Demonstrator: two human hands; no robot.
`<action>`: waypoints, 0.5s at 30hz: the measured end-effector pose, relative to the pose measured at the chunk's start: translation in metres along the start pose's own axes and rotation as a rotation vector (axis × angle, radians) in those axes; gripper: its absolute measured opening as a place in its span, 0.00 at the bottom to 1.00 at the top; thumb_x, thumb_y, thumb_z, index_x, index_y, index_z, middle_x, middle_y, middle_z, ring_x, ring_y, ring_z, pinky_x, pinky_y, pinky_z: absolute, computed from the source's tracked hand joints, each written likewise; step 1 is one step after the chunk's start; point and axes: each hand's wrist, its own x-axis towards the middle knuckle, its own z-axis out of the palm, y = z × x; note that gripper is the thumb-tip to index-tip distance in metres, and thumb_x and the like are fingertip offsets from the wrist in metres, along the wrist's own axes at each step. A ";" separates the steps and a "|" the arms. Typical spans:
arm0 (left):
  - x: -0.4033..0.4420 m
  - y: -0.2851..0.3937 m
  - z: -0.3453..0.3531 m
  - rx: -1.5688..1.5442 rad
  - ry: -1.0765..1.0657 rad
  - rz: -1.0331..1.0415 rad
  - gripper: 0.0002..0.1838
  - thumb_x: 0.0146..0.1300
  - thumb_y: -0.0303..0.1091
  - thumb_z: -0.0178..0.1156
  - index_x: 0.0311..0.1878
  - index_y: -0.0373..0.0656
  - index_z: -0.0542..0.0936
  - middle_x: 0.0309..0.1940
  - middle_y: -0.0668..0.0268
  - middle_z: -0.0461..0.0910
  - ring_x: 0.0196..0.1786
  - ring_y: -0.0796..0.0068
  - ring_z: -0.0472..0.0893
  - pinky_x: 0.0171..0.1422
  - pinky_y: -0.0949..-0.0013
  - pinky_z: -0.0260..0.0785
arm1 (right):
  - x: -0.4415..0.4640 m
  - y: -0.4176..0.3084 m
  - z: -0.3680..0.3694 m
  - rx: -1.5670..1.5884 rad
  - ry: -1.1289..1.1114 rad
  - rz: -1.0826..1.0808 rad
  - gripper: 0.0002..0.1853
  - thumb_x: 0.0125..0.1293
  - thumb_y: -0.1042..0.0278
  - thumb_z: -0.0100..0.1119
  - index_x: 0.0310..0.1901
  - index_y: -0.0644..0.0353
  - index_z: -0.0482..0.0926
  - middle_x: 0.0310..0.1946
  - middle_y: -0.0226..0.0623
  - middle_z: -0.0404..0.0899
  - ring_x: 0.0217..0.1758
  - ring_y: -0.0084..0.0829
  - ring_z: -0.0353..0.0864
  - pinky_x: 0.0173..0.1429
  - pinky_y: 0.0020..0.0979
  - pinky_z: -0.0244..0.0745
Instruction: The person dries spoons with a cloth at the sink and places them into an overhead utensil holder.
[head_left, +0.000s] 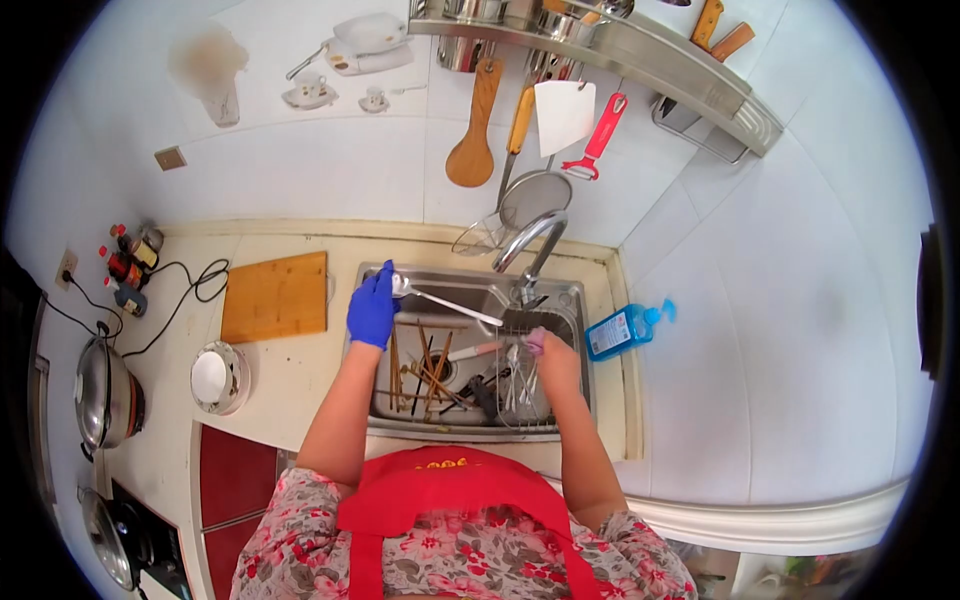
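My left hand [372,308], in a blue glove, is closed around the bowl end of a ladle [455,306] over the left side of the sink [480,434]. The ladle's pale handle slants right, its end a little short of my right hand [552,354]. That hand is closed over the wire basket [528,412]; a lilac patch shows at its fingers, and I cannot make out what it is. Metal spoons [515,380] lie in the basket. Wooden chopsticks [440,360] and dark utensils [484,396] are spread over the sink bottom.
The faucet [540,245] arches over the sink's back edge. A blue soap bottle [618,332] stands at the right. Leftward are a cutting board [275,298], stacked bowls [218,378] and a wok [103,392]. Utensils, including a wooden paddle [474,145], hang from the rack [600,50].
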 end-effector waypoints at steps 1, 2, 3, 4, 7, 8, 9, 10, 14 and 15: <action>0.002 0.000 -0.002 0.062 -0.075 0.066 0.25 0.54 0.23 0.53 0.58 0.46 0.66 0.37 0.57 0.76 0.36 0.62 0.77 0.38 0.64 0.71 | 0.002 0.003 0.000 -0.002 0.015 -0.006 0.14 0.51 0.68 0.58 0.41 0.59 0.74 0.31 0.41 0.77 0.34 0.39 0.77 0.37 0.34 0.71; 0.004 0.000 -0.003 0.128 -0.150 0.130 0.25 0.54 0.23 0.53 0.57 0.46 0.66 0.37 0.57 0.76 0.36 0.61 0.77 0.39 0.64 0.71 | 0.006 -0.004 -0.008 0.219 0.043 0.123 0.10 0.52 0.70 0.58 0.38 0.60 0.76 0.28 0.37 0.77 0.32 0.31 0.77 0.36 0.29 0.71; 0.004 0.004 -0.007 0.196 -0.228 0.192 0.24 0.54 0.23 0.53 0.57 0.47 0.67 0.36 0.57 0.76 0.35 0.61 0.77 0.39 0.63 0.71 | 0.010 -0.020 -0.020 0.442 0.066 0.252 0.07 0.54 0.72 0.58 0.34 0.62 0.77 0.25 0.33 0.78 0.29 0.24 0.76 0.35 0.25 0.70; 0.002 0.013 -0.003 0.036 -0.405 0.134 0.24 0.53 0.24 0.53 0.56 0.48 0.68 0.36 0.58 0.77 0.35 0.60 0.77 0.39 0.63 0.71 | 0.016 -0.039 -0.029 0.772 -0.024 0.391 0.06 0.55 0.72 0.57 0.34 0.62 0.78 0.25 0.27 0.77 0.28 0.16 0.71 0.33 0.19 0.67; -0.003 0.073 -0.008 -0.397 -0.563 0.128 0.19 0.59 0.48 0.50 0.43 0.45 0.78 0.27 0.62 0.77 0.23 0.73 0.74 0.32 0.72 0.68 | 0.031 -0.090 -0.058 0.955 -0.175 0.367 0.08 0.55 0.70 0.60 0.35 0.63 0.77 0.25 0.26 0.75 0.26 0.15 0.70 0.29 0.20 0.67; -0.003 0.084 -0.007 -0.394 -0.562 0.135 0.19 0.59 0.48 0.50 0.43 0.45 0.78 0.27 0.62 0.77 0.23 0.73 0.74 0.32 0.72 0.68 | 0.032 -0.090 -0.056 0.924 -0.259 0.347 0.08 0.54 0.69 0.61 0.34 0.63 0.77 0.25 0.26 0.75 0.24 0.15 0.70 0.27 0.20 0.66; -0.003 0.092 -0.007 -0.419 -0.625 0.073 0.18 0.60 0.47 0.49 0.44 0.46 0.78 0.29 0.62 0.78 0.25 0.72 0.75 0.33 0.71 0.68 | 0.033 -0.089 -0.054 0.927 -0.252 0.343 0.08 0.54 0.69 0.61 0.34 0.63 0.77 0.25 0.26 0.75 0.24 0.15 0.70 0.27 0.20 0.66; -0.003 0.096 -0.008 -0.444 -0.687 0.011 0.17 0.61 0.46 0.48 0.44 0.46 0.78 0.30 0.61 0.78 0.26 0.70 0.76 0.34 0.70 0.69 | 0.034 -0.088 -0.052 0.944 -0.305 0.379 0.07 0.54 0.70 0.61 0.33 0.63 0.77 0.24 0.26 0.75 0.24 0.15 0.69 0.26 0.20 0.66; -0.002 0.101 -0.012 -0.296 -0.697 0.194 0.14 0.61 0.38 0.45 0.44 0.47 0.77 0.32 0.59 0.78 0.34 0.61 0.77 0.37 0.65 0.69 | 0.034 -0.093 -0.055 1.001 -0.344 0.392 0.05 0.53 0.73 0.61 0.31 0.62 0.76 0.22 0.28 0.76 0.21 0.14 0.67 0.24 0.19 0.62; -0.004 0.100 -0.011 -0.294 -0.695 0.201 0.14 0.61 0.38 0.45 0.44 0.47 0.77 0.32 0.59 0.78 0.34 0.61 0.77 0.37 0.65 0.69 | 0.034 -0.095 -0.058 0.978 -0.358 0.354 0.05 0.53 0.73 0.61 0.31 0.62 0.76 0.22 0.28 0.76 0.21 0.14 0.67 0.24 0.18 0.62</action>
